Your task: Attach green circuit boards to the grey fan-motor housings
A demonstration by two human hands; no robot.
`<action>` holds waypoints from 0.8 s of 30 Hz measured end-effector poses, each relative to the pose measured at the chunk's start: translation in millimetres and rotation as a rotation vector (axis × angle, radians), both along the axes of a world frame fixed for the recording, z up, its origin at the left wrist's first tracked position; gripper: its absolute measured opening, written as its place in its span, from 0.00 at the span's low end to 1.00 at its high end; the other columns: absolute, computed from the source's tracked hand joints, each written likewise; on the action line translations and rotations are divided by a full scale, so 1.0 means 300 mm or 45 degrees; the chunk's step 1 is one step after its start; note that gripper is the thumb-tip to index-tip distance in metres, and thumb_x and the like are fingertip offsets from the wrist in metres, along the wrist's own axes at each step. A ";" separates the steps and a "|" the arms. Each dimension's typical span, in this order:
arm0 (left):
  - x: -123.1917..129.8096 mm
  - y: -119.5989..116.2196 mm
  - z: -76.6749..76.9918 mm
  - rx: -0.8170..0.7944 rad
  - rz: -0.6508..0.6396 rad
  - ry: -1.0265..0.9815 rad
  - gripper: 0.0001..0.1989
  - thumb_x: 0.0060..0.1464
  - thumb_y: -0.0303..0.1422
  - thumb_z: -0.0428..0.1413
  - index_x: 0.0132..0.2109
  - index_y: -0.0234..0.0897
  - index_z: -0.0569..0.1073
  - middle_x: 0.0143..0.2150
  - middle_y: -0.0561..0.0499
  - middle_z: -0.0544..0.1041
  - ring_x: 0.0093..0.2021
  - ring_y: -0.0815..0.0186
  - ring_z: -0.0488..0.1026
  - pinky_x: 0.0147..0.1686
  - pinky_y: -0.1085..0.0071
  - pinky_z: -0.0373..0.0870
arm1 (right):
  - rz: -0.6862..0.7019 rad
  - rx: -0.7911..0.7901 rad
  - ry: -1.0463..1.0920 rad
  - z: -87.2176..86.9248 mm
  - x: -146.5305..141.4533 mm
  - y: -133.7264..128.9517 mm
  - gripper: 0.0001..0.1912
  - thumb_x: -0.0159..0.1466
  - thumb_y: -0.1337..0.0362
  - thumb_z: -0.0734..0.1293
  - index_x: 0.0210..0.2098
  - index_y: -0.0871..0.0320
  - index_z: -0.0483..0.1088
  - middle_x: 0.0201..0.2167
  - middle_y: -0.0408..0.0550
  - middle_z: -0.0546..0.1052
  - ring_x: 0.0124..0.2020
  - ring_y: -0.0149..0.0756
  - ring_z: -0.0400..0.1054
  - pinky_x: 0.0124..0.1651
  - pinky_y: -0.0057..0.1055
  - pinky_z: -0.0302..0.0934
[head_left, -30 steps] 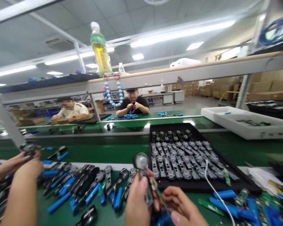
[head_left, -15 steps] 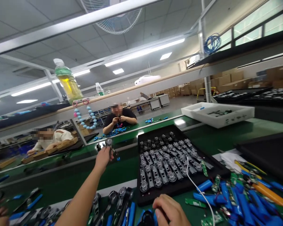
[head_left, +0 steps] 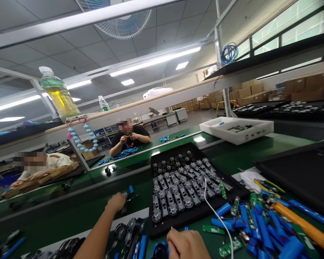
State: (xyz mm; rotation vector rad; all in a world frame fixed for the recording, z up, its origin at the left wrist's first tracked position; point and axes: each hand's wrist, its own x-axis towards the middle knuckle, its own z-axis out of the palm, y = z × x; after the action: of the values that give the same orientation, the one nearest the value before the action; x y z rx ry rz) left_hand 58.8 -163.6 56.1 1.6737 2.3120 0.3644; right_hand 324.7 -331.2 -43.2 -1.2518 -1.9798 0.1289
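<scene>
My left hand [head_left: 117, 202] reaches over the green work surface, its fingers closed on a grey plastic housing [head_left: 125, 205], partly hidden by the hand. A small blue cylinder and a thin board show just beyond it. Low in the middle, my right hand [head_left: 188, 245] is curled, with a tiny pale tip at its fingers; whatever it grips is mostly hidden. A black rounded part [head_left: 160, 250] lies beside its thumb. Grey housings [head_left: 175, 190] with round ends stand in rows on a black foam tray [head_left: 166, 227] ahead of that hand.
Blue cylindrical cells [head_left: 256, 223] and green circuit boards are heaped at right, crossed by a white cable [head_left: 218, 216]. More dark housings [head_left: 131, 230] lie at the front edge. A white foam box [head_left: 237, 131] stands behind. Two people sit across the bench; a bottle [head_left: 58, 95] rests on the shelf.
My left hand has come down and nearer with the grey housing. My right hand stays low, its fingers more curled. Another hand at the far left edge has gone from view.
</scene>
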 end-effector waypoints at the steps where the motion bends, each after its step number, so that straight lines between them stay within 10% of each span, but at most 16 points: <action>1: 0.011 -0.007 0.022 -0.002 -0.058 0.035 0.18 0.63 0.37 0.58 0.58 0.37 0.71 0.57 0.43 0.75 0.51 0.54 0.76 0.48 0.52 0.76 | -0.004 -0.018 -0.004 0.006 0.007 -0.004 0.08 0.55 0.73 0.64 0.29 0.54 0.72 0.19 0.41 0.80 0.19 0.35 0.74 0.23 0.33 0.38; 5: 0.101 -0.154 0.054 -0.033 -0.412 0.083 0.14 0.64 0.39 0.57 0.51 0.36 0.75 0.50 0.45 0.78 0.46 0.57 0.77 0.47 0.54 0.75 | -0.067 -0.123 0.007 0.034 0.038 -0.012 0.09 0.62 0.73 0.62 0.32 0.56 0.73 0.23 0.45 0.81 0.24 0.39 0.77 0.26 0.34 0.38; 10: 0.243 -0.500 -0.048 -0.106 -0.796 0.057 0.09 0.44 0.35 0.68 0.35 0.42 0.79 0.40 0.47 0.80 0.46 0.48 0.74 0.47 0.58 0.66 | -0.121 -0.252 0.027 0.056 0.051 -0.017 0.11 0.64 0.73 0.62 0.33 0.56 0.74 0.26 0.48 0.83 0.27 0.44 0.78 0.28 0.35 0.36; 17: 0.233 -0.607 -0.153 0.037 -0.721 -0.084 0.10 0.46 0.26 0.56 0.36 0.41 0.78 0.40 0.41 0.81 0.45 0.44 0.74 0.47 0.55 0.65 | -0.084 -0.332 0.108 0.048 0.043 -0.022 0.12 0.64 0.74 0.60 0.32 0.57 0.74 0.23 0.49 0.80 0.25 0.44 0.75 0.27 0.33 0.39; 20: 0.185 -0.609 -0.113 0.231 -0.637 -0.249 0.11 0.56 0.35 0.54 0.44 0.42 0.78 0.45 0.41 0.81 0.46 0.46 0.75 0.47 0.58 0.67 | 0.007 -0.312 0.197 0.057 0.044 -0.025 0.13 0.64 0.73 0.58 0.32 0.58 0.73 0.22 0.47 0.78 0.25 0.41 0.72 0.28 0.31 0.48; 24: 0.198 -0.650 -0.011 0.676 -0.386 -0.946 0.14 0.53 0.43 0.62 0.42 0.41 0.79 0.26 0.50 0.75 0.28 0.58 0.69 0.31 0.66 0.65 | 0.259 -0.241 0.332 0.079 0.045 -0.049 0.14 0.66 0.66 0.57 0.41 0.59 0.74 0.34 0.50 0.79 0.36 0.38 0.73 0.40 0.29 0.64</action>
State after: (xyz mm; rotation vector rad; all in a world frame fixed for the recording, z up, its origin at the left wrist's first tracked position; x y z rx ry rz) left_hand 118.0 -358.5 52.8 1.6585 1.4609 1.3499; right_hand 338.1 -345.8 -19.5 -1.0835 -1.8932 0.5640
